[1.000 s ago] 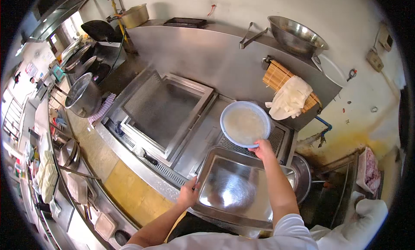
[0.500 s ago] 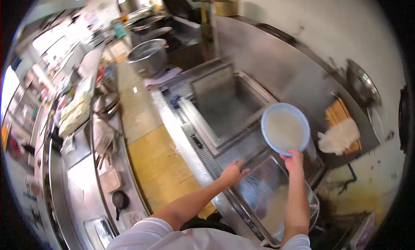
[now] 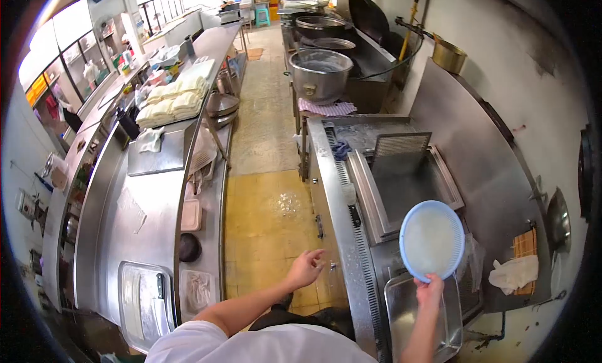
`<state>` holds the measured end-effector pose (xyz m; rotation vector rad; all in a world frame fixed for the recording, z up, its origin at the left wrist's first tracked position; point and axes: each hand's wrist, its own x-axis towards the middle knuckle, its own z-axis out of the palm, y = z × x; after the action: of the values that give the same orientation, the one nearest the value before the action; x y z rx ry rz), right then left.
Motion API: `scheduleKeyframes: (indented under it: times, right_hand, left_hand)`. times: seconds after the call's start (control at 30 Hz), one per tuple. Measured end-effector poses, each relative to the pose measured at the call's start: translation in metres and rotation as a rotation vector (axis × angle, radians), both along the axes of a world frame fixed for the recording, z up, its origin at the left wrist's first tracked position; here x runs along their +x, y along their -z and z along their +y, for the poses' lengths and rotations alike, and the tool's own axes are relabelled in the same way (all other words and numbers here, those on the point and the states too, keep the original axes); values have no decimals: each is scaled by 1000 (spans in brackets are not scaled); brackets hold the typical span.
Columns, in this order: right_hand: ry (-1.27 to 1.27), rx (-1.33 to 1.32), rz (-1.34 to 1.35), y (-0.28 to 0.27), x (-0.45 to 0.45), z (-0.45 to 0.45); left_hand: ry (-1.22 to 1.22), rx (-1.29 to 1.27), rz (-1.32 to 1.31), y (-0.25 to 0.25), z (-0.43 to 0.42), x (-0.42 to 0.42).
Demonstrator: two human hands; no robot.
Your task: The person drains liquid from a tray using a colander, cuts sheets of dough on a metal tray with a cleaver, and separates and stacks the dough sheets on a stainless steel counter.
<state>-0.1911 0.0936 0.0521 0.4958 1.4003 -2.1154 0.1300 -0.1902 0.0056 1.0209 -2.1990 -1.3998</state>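
Nearby, a steel-framed well (image 3: 444, 178) with an upright perforated panel (image 3: 401, 151) and a cloth (image 3: 514, 273) draped on a slatted mat (image 3: 525, 242) flank a round blue plastic basket (image 3: 431, 241) — in the grip of the right hand (image 3: 429, 293), rim pinched, above a shiny rectangular tray (image 3: 401, 310). The left hand (image 3: 306, 269), on the tray's edge a second ago, now hangs over the tiled yellow floor (image 3: 260, 237) — its grip released, fingers loosely curled.
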Motion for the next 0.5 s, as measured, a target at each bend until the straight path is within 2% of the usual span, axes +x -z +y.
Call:
scheduleKeyframes:
  times: [0.03, 0.27, 0.5]
  right_hand:
    - [-21, -21, 80, 0, 20, -9]
    - [-336, -58, 63, -11, 140, -93]
    - [-632, -179, 120, 8, 221, -180]
  left_hand:
    - [-42, 15, -9, 3, -6, 17]
    - [-206, 20, 9, 23, -40, 111]
    - [-424, 15, 55, -6, -55, 191]
